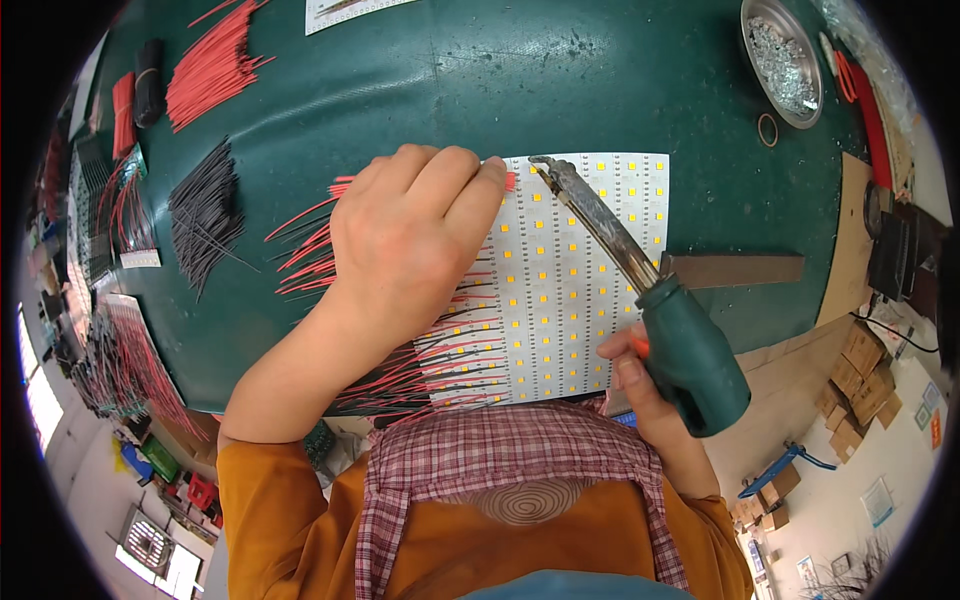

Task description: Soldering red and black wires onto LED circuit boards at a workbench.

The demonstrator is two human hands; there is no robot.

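A white LED board sheet (555, 345) with rows of yellow chips lies before me. Red and black wires (460, 360) are attached in rows along it and trail off to the left. Closed over the sheet's far left part is my left hand (415, 225). A bunch of red wires shows on both sides of its fist, the ends peeking out by the fingertips. My right hand (650, 385) is closed on a soldering iron (695, 355) with a green handle, which partly hides the fingers. The iron's dark, crusted tip lies over the sheet's far edge, right of my left hand.
Loose red wires (215, 70) and black wires (205, 210) lie in piles on the green mat at left. Wired boards (140, 350) sit by the left edge. A brown bar (735, 270) is right of the sheet. A metal bowl (812, 105) of silvery bits stands far right.
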